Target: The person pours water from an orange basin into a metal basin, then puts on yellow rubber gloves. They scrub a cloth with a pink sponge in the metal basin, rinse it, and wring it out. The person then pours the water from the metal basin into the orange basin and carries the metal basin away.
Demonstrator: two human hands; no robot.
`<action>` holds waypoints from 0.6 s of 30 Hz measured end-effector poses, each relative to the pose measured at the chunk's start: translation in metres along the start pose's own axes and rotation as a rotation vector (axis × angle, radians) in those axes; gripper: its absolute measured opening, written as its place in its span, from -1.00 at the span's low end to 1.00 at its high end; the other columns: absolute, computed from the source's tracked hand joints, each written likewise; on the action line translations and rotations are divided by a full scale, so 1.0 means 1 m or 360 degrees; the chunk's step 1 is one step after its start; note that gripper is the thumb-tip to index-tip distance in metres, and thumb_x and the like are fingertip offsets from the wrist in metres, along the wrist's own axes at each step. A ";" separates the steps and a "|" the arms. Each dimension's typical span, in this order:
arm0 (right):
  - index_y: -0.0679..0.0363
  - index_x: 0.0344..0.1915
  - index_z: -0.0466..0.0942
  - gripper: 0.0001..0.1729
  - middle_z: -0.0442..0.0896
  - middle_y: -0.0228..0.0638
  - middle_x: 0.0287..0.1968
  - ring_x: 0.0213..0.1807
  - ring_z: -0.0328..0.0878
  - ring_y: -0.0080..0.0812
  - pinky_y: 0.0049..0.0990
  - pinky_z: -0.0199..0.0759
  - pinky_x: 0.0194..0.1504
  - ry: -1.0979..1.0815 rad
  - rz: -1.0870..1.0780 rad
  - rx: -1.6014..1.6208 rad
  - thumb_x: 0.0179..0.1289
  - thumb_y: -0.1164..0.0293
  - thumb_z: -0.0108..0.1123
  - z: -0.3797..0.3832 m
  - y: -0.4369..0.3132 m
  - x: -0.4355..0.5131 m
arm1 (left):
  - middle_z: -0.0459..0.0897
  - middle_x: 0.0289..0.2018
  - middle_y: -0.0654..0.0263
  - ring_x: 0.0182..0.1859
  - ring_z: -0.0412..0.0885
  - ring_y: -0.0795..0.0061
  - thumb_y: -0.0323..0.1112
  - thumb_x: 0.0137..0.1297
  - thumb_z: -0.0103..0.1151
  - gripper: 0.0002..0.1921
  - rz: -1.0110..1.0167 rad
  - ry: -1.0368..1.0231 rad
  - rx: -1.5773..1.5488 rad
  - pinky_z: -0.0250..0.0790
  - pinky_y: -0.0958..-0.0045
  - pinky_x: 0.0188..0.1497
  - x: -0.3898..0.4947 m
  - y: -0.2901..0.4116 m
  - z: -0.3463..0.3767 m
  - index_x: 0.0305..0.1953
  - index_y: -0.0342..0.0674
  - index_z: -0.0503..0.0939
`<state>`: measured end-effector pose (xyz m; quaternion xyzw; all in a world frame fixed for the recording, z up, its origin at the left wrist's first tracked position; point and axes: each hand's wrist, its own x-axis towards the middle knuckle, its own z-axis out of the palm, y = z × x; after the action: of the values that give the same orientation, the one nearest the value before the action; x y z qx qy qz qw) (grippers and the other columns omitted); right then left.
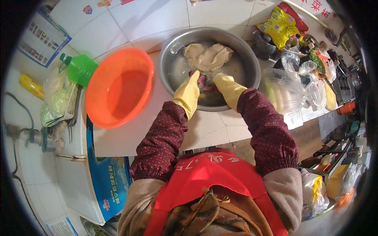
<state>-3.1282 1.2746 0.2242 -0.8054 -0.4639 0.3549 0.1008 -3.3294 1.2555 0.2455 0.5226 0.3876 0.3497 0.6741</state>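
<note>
A large metal basin (165, 75) stands before me with cloudy water in it. Both my hands wear yellow rubber gloves and work inside it. My left hand (189, 93) grips a wet, dark red and pinkish item (202, 83), thumb up along its side. From the other side my right hand (229, 88) is closed at the same item, its fingertips blurred and partly hidden. What the item is I cannot tell. Beyond my hands a limp tan piece, cloth-like or skin-like (208, 57), lies folded in the water.
An orange plastic basin (99, 88) sits tilted at left, beside a green-liquid jug (81, 69). Clear plastic bags of food (282, 91) crowd the right side. Behind them are a stone mortar (264, 44) and a yellow packet (277, 26). A tiled wall (218, 13) rises behind the metal basin.
</note>
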 end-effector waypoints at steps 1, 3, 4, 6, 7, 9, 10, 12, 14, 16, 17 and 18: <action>0.13 -0.04 0.70 -0.69 0.76 -0.23 -0.21 -0.07 0.71 -0.24 -0.28 0.54 -0.11 -0.0047 -0.0205 0.0051 0.22 0.46 0.17 -0.008 -0.004 -0.003 | 0.62 0.10 0.19 0.19 0.59 0.30 -0.17 0.57 -0.10 -0.56 -0.0194 -0.0073 -0.0416 0.46 0.23 0.28 -0.001 0.005 0.006 0.34 -0.21 0.43; 0.16 -0.10 0.70 -0.73 0.76 -0.26 -0.30 -0.11 0.70 -0.26 -0.32 0.53 -0.13 -0.0098 -0.0667 0.0122 0.19 0.47 0.20 -0.020 -0.010 -0.016 | 0.64 0.04 0.26 0.16 0.61 0.38 -0.03 0.61 -0.13 -0.54 -0.0465 -0.0086 -0.0796 0.53 0.23 0.22 0.002 0.015 0.018 0.31 -0.15 0.46; 0.20 -0.13 0.68 -0.75 0.75 -0.24 -0.29 -0.15 0.69 -0.26 -0.31 0.54 -0.10 0.0048 -0.0627 0.0386 0.16 0.49 0.24 -0.019 -0.016 -0.025 | 0.65 0.03 0.27 0.14 0.62 0.39 -0.01 0.60 -0.12 -0.55 -0.0543 -0.0025 -0.0760 0.56 0.21 0.19 0.002 0.018 0.022 0.29 -0.13 0.48; 0.19 -0.07 0.65 -0.71 0.74 -0.18 -0.23 -0.10 0.69 -0.21 -0.28 0.54 -0.02 0.0127 -0.0875 0.0588 0.18 0.46 0.25 -0.009 -0.029 -0.046 | 0.65 0.03 0.32 0.12 0.63 0.42 0.02 0.58 -0.09 -0.58 -0.0350 -0.0193 -0.0988 0.58 0.21 0.17 0.006 0.022 0.027 0.25 -0.05 0.51; 0.19 -0.04 0.64 -0.69 0.74 -0.14 -0.20 -0.08 0.68 -0.18 -0.26 0.54 0.01 0.0190 -0.1068 0.0646 0.18 0.45 0.25 -0.003 -0.033 -0.058 | 0.65 0.05 0.37 0.13 0.61 0.46 0.05 0.57 -0.05 -0.59 -0.0322 -0.0236 -0.1041 0.50 0.30 0.23 0.004 0.022 0.025 0.23 -0.01 0.53; 0.19 0.07 0.57 -0.61 0.69 -0.04 -0.07 0.02 0.66 -0.07 -0.21 0.52 0.11 0.0408 -0.1294 0.0486 0.24 0.39 0.24 0.013 -0.031 -0.086 | 0.64 0.05 0.40 0.13 0.59 0.49 0.08 0.55 0.00 -0.59 -0.0242 -0.0157 -0.0950 0.45 0.34 0.25 0.003 0.018 0.021 0.20 0.00 0.54; 0.21 0.11 0.51 -0.57 0.64 0.04 0.04 0.11 0.62 0.05 -0.18 0.52 0.12 0.0416 -0.1237 0.0367 0.24 0.36 0.25 0.022 -0.040 -0.091 | 0.64 0.04 0.41 0.13 0.59 0.50 0.09 0.54 0.02 -0.59 -0.0203 -0.0120 -0.0902 0.42 0.37 0.26 0.000 0.015 0.017 0.19 0.01 0.55; 0.18 0.02 0.53 -0.65 0.62 0.04 0.03 0.11 0.59 0.10 -0.17 0.49 0.13 0.0543 -0.1257 0.0498 0.26 0.34 0.24 0.038 -0.044 -0.102 | 0.63 0.04 0.42 0.13 0.57 0.51 0.11 0.54 0.03 -0.59 -0.0206 -0.0196 -0.0997 0.39 0.39 0.26 -0.001 0.010 0.010 0.16 0.01 0.55; 0.12 -0.06 0.54 -0.74 0.65 0.05 -0.07 0.01 0.63 0.15 -0.09 0.51 0.06 0.0684 -0.1268 0.0580 0.30 0.30 0.22 0.049 -0.046 -0.101 | 0.68 -0.10 0.33 -0.03 0.66 0.39 0.22 0.50 -0.02 -0.56 -0.0369 -0.0404 -0.1332 0.51 0.30 0.12 -0.001 0.007 0.006 -0.03 -0.02 0.59; 0.13 -0.06 0.53 -0.75 0.67 0.06 -0.14 -0.09 0.65 0.19 -0.02 0.53 0.00 0.0834 -0.1205 0.0549 0.31 0.31 0.20 0.057 -0.048 -0.088 | 0.67 -0.14 0.34 -0.06 0.66 0.39 0.22 0.49 0.02 -0.56 -0.0437 -0.0302 -0.1326 0.52 0.30 0.08 0.001 0.005 0.006 -0.08 -0.04 0.58; 0.13 -0.06 0.53 -0.76 0.68 0.06 -0.18 -0.13 0.66 0.21 0.01 0.54 -0.03 0.0850 -0.1112 0.0506 0.31 0.32 0.20 0.060 -0.050 -0.079 | 0.67 -0.16 0.35 -0.07 0.65 0.38 0.22 0.48 0.04 -0.56 -0.0386 -0.0333 -0.1376 0.53 0.30 0.06 0.003 0.004 0.008 -0.11 -0.04 0.58; 0.14 -0.07 0.52 -0.73 0.70 0.08 -0.24 -0.23 0.67 0.25 0.08 0.54 -0.12 0.0910 -0.1135 0.0413 0.37 0.23 0.16 0.062 -0.048 -0.070 | 0.68 -0.15 0.35 -0.08 0.65 0.41 0.25 0.47 0.05 -0.53 -0.0349 -0.0176 -0.1212 0.53 0.30 0.04 0.006 0.003 0.011 -0.04 -0.04 0.61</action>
<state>-3.2244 1.2332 0.2364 -0.6420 -0.6170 0.1171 0.4398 -3.3169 1.2568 0.2496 0.2090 0.2468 0.3656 0.8728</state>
